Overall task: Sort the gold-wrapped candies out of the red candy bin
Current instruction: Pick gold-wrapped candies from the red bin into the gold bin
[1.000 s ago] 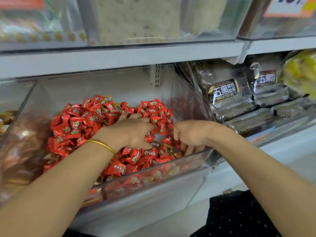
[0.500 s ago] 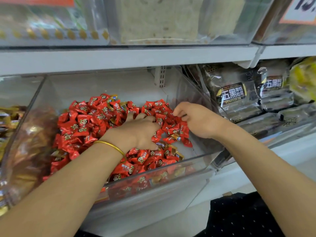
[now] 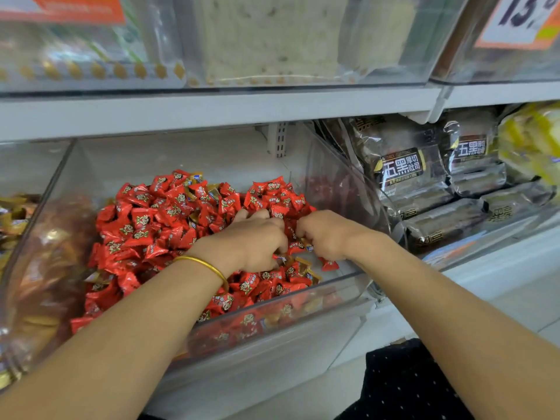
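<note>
A clear plastic bin (image 3: 303, 310) on the lower shelf holds a heap of red candies (image 3: 157, 219). Gold-wrapped candies (image 3: 304, 265) lie among them near the front right, and a few more gold-wrapped ones (image 3: 195, 179) sit at the back of the heap. My left hand (image 3: 254, 241), with a gold bangle on the wrist, lies on the heap with its fingers bent down into the candies; what it holds is hidden. My right hand (image 3: 324, 234) is just to its right, fingers curled, with a gold wrapper showing at its fingertips. The two hands almost touch.
Black bread packs (image 3: 406, 171) fill the bin to the right, with yellow packs (image 3: 530, 144) beyond them. A bin of gold and brown sweets (image 3: 12, 219) stands to the left. The white shelf edge (image 3: 212, 110) runs close above the red bin.
My right hand came from the back right of the bin forward and left, up to my left hand. My left hand stayed on the heap.
</note>
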`<state>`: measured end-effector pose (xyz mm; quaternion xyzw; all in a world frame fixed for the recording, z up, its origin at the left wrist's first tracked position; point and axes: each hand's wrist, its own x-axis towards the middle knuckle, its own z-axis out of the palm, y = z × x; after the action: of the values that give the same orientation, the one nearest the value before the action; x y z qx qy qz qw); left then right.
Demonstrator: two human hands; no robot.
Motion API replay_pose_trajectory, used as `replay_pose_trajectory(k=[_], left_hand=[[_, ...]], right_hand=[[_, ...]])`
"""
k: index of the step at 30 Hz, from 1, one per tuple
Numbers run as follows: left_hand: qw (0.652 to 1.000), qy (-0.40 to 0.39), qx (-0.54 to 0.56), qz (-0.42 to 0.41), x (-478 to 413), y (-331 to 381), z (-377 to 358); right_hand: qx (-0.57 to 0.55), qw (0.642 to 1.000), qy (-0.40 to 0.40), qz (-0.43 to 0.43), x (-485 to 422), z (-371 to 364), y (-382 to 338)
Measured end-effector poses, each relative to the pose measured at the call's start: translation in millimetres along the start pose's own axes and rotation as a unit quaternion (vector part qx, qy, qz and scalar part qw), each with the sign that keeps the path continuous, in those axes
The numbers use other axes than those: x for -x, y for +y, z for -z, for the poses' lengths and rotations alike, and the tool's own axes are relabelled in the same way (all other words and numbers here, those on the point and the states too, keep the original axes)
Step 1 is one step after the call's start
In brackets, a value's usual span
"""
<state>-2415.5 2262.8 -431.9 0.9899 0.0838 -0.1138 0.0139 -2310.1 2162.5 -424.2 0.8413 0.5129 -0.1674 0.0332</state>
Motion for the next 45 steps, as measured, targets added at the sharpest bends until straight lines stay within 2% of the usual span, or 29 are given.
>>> replay_pose_trajectory(k=[3, 7, 10, 12, 15, 17, 19, 23, 25, 28, 31, 33, 36, 39, 42, 45], left_hand=[[1.0, 0.014, 0.017, 0.013, -1, 1, -1], [0.998, 0.032, 0.051, 0.012, 0, -1, -3], [0.991, 0.062, 0.111, 0.034, 0, -7, -1], [0.978, 0.091, 0.182, 0.049, 1, -13, 2], [0.937, 0.148, 0.312, 0.049, 2, -21, 3], [0.914, 0.154, 0.371, 0.054, 3, -21, 5], [0.906, 0.133, 0.399, 0.06, 6, -17, 6], [0.944, 0.101, 0.311, 0.045, 7, -13, 7], [0.969, 0.067, 0.232, 0.048, 7, -7, 7], [0.986, 0.046, 0.152, 0.041, 4, 0, 3], [0.992, 0.033, 0.12, 0.037, 2, -2, 1], [0.991, 0.056, 0.119, 0.038, 2, -2, 1], [0.968, 0.118, 0.215, 0.059, 2, -6, 0], [0.937, 0.153, 0.309, 0.056, 6, -13, 4], [0.949, 0.105, 0.298, 0.017, 12, -14, 14], [0.973, 0.031, 0.227, 0.017, 12, -11, 15]], right_hand=[[0.018, 1.0, -0.01, -0.016, -6, -7, 0], [0.001, 1.0, 0.016, -0.017, -9, -9, 1], [-0.08, 0.995, 0.057, -0.006, -3, 0, 1], [-0.164, 0.984, 0.074, 0.008, 2, 4, 2], [-0.22, 0.973, 0.066, 0.01, 7, 6, 6], [-0.275, 0.961, 0.034, 0.007, 9, 6, 5], [-0.241, 0.97, -0.018, 0.01, 11, 6, 3], [-0.143, 0.98, -0.138, 0.016, 10, 4, -3], [-0.108, 0.98, -0.164, 0.024, 9, 4, -3], [-0.058, 0.981, -0.179, 0.042, 8, 2, 0], [-0.021, 0.985, -0.161, 0.05, 7, -1, 0], [-0.006, 0.987, -0.15, 0.055, 6, -2, 0], [0.0, 0.989, -0.138, 0.058, 8, 0, -2], [-0.057, 0.988, -0.134, 0.041, 10, 1, -3], [-0.109, 0.989, -0.099, 0.025, 11, -1, -3], [-0.119, 0.992, 0.037, 0.032, 12, -2, 0]])
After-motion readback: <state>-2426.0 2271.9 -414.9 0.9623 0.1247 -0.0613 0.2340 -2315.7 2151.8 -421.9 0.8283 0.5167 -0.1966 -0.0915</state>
